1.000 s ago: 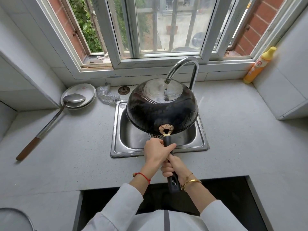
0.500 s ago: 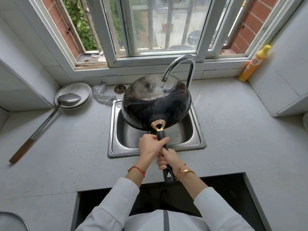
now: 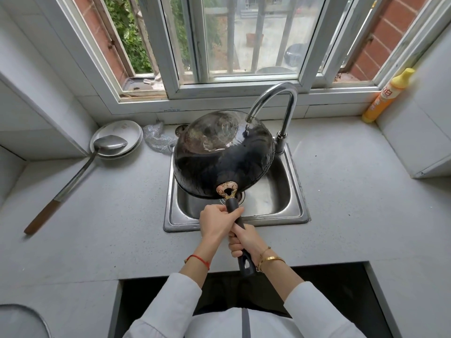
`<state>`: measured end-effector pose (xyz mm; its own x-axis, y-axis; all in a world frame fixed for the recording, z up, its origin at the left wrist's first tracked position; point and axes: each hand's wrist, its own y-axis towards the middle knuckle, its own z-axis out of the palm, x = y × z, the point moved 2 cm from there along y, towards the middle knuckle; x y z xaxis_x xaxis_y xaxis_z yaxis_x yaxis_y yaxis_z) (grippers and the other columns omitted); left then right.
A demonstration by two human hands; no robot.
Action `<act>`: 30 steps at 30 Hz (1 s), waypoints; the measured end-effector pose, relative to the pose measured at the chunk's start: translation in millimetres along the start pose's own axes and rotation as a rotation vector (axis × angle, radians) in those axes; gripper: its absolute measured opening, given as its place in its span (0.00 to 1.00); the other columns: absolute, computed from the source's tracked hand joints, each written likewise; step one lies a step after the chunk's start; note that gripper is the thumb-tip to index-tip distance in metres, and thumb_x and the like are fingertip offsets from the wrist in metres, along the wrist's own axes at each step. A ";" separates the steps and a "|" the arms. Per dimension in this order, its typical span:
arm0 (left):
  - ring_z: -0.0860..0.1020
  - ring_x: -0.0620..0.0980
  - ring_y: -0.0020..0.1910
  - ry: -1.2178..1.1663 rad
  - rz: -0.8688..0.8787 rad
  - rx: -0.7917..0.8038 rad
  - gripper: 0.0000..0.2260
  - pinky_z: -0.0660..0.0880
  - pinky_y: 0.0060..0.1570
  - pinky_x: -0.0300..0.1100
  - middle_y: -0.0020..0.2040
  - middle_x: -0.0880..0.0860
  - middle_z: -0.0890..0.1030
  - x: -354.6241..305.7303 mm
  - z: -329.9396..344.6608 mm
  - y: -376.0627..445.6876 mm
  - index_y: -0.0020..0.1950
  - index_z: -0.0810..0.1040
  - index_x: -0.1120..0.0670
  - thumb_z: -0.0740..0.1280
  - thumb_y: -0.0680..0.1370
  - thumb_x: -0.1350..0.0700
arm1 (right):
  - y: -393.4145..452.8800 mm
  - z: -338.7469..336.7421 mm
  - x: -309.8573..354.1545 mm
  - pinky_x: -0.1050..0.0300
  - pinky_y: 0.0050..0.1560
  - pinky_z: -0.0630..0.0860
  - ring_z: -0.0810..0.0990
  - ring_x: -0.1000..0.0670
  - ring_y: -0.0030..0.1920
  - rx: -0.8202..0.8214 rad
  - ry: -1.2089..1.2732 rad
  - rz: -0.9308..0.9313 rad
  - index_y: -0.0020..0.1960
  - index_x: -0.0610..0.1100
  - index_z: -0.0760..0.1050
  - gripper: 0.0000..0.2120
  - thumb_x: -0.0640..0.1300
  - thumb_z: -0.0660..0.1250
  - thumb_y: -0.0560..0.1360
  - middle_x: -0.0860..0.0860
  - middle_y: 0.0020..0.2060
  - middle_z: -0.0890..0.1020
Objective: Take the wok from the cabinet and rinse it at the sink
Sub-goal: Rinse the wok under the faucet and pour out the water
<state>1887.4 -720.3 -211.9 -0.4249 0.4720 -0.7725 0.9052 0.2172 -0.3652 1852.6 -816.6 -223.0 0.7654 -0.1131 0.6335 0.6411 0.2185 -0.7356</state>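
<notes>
The rinsing step is being carried out, judging by the scene: the wok [image 3: 223, 154] is being held over the sink [image 3: 299, 211], tipped up so that its dark underside is facing the camera and its far rim is lying just under the spout of the tap [image 3: 273, 103]. Whether water is running at this moment cannot be told clearly; only a faint glint is being shown below the spout. The long black handle [image 3: 238, 220] is being gripped by both hands, with no fingers left spread: the left hand [image 3: 217, 224] is being wrapped round the handle close to the brass fitting, and the right hand [image 3: 245, 241] is being closed round it lower down, touching the left. For the next move, a steady two-handed hold is probably being called for while the wok is turned or tilted so that the water reaches the whole bowl and drains into the sink rather than onto the desk [image 3: 109, 240]. A ladle [image 3: 80, 172] is being left resting across plates [image 3: 133, 132] to the left.
</notes>
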 end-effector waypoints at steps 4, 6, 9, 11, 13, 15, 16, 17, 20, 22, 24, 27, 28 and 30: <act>0.82 0.47 0.35 -0.028 -0.019 0.023 0.16 0.79 0.38 0.45 0.31 0.50 0.84 3.3 6.2 -7.6 0.34 0.83 0.54 0.74 0.67 0.41 | -6.2 -4.4 -6.7 0.64 0.20 0.62 0.61 0.55 0.20 -0.016 0.001 -0.006 0.32 0.45 0.64 0.19 0.47 0.61 0.80 0.52 0.22 0.64; 0.81 0.46 0.33 -0.050 -0.027 0.042 0.15 0.77 0.35 0.43 0.29 0.49 0.83 5.2 9.0 -10.5 0.33 0.83 0.53 0.74 0.68 0.41 | -9.7 -6.3 -9.2 0.64 0.20 0.62 0.61 0.55 0.20 -0.036 -0.013 -0.013 0.32 0.45 0.64 0.19 0.46 0.61 0.80 0.52 0.21 0.65; 0.77 0.44 0.31 -0.090 -0.050 0.056 0.14 0.73 0.33 0.40 0.29 0.48 0.82 7.4 11.6 -15.0 0.32 0.83 0.53 0.75 0.68 0.42 | -14.4 -8.1 -12.7 0.64 0.20 0.61 0.61 0.55 0.20 -0.052 -0.023 -0.023 0.32 0.44 0.64 0.18 0.46 0.62 0.79 0.53 0.21 0.64; 0.79 0.45 0.33 -0.134 -0.080 0.069 0.13 0.76 0.36 0.43 0.32 0.50 0.83 10.9 14.1 -17.0 0.34 0.84 0.53 0.75 0.68 0.44 | -18.1 -8.2 -13.7 0.64 0.20 0.63 0.62 0.55 0.20 -0.068 -0.058 -0.031 0.33 0.44 0.65 0.17 0.46 0.62 0.79 0.53 0.21 0.66; 0.80 0.46 0.36 -0.185 -0.107 0.087 0.11 0.78 0.41 0.46 0.34 0.51 0.84 13.0 15.4 -20.4 0.36 0.84 0.54 0.75 0.69 0.46 | -21.5 -7.0 -14.6 0.63 0.21 0.64 0.63 0.55 0.20 -0.090 -0.095 -0.036 0.34 0.44 0.67 0.16 0.47 0.62 0.79 0.53 0.21 0.67; 0.80 0.47 0.37 -0.231 -0.121 0.095 0.12 0.79 0.43 0.47 0.37 0.54 0.85 16.1 16.7 -22.9 0.39 0.84 0.56 0.75 0.70 0.47 | -24.0 -5.6 -15.6 0.63 0.21 0.65 0.65 0.55 0.20 -0.113 -0.125 -0.039 0.36 0.43 0.68 0.16 0.49 0.62 0.80 0.53 0.21 0.68; 0.80 0.47 0.38 -0.251 -0.129 0.096 0.12 0.79 0.42 0.46 0.37 0.54 0.85 17.7 16.9 -24.0 0.40 0.85 0.57 0.75 0.70 0.48 | -24.5 -5.0 -16.2 0.63 0.22 0.66 0.65 0.55 0.20 -0.122 -0.139 -0.041 0.36 0.43 0.68 0.15 0.49 0.62 0.80 0.53 0.21 0.68; 0.80 0.46 0.38 -0.271 -0.139 0.096 0.12 0.78 0.41 0.44 0.37 0.54 0.85 19.4 16.9 -24.9 0.40 0.85 0.57 0.75 0.70 0.48 | -24.4 -4.4 -17.2 0.63 0.22 0.66 0.65 0.55 0.20 -0.130 -0.150 -0.042 0.37 0.43 0.68 0.15 0.49 0.62 0.79 0.53 0.22 0.68; 0.81 0.45 0.40 -0.327 -0.167 0.097 0.09 0.77 0.40 0.40 0.37 0.51 0.85 25.2 15.6 -26.5 0.39 0.85 0.54 0.75 0.70 0.49 | -23.3 -1.9 -19.6 0.63 0.23 0.66 0.66 0.55 0.21 -0.140 -0.172 -0.036 0.38 0.43 0.69 0.14 0.49 0.62 0.79 0.52 0.22 0.69; 0.82 0.46 0.42 -0.377 -0.184 0.107 0.09 0.77 0.40 0.39 0.38 0.52 0.85 28.6 14.1 -27.3 0.41 0.85 0.55 0.74 0.71 0.50 | -22.1 -0.1 -20.8 0.63 0.23 0.67 0.66 0.54 0.21 -0.147 -0.195 -0.038 0.39 0.43 0.71 0.13 0.49 0.63 0.79 0.51 0.23 0.70; 0.82 0.47 0.44 -0.425 -0.199 0.118 0.09 0.76 0.41 0.38 0.40 0.53 0.86 31.3 13.5 -27.9 0.41 0.85 0.56 0.74 0.72 0.51 | -20.6 1.4 -21.6 0.63 0.24 0.68 0.67 0.54 0.22 -0.165 -0.229 -0.045 0.40 0.43 0.72 0.13 0.49 0.63 0.79 0.50 0.24 0.70; 0.82 0.49 0.46 -0.463 -0.209 0.125 0.08 0.77 0.44 0.40 0.41 0.54 0.86 34.9 12.4 -27.2 0.42 0.85 0.56 0.73 0.73 0.52 | -18.4 3.5 -22.4 0.62 0.24 0.69 0.68 0.54 0.23 -0.196 -0.283 -0.059 0.41 0.43 0.73 0.12 0.50 0.64 0.78 0.50 0.25 0.71; 0.82 0.49 0.46 -0.483 -0.210 0.128 0.07 0.77 0.44 0.39 0.41 0.54 0.86 35.1 11.8 -27.2 0.42 0.85 0.56 0.73 0.73 0.53 | -18.2 4.3 -22.3 0.62 0.24 0.69 0.68 0.53 0.23 -0.204 -0.292 -0.066 0.41 0.43 0.73 0.11 0.50 0.64 0.78 0.50 0.25 0.71; 0.82 0.46 0.45 -0.517 -0.212 0.135 0.08 0.75 0.41 0.35 0.41 0.53 0.86 33.0 10.1 -26.4 0.43 0.85 0.58 0.72 0.74 0.53 | -18.3 6.1 -20.4 0.62 0.24 0.69 0.68 0.53 0.24 -0.224 -0.304 -0.085 0.41 0.44 0.73 0.11 0.49 0.64 0.78 0.49 0.26 0.71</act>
<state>1849.5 -719.1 -233.0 -0.5748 -0.0562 -0.8164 0.8058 0.1346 -0.5767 1825.0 -812.4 -221.0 0.6795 0.1778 0.7118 0.7233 -0.0002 -0.6905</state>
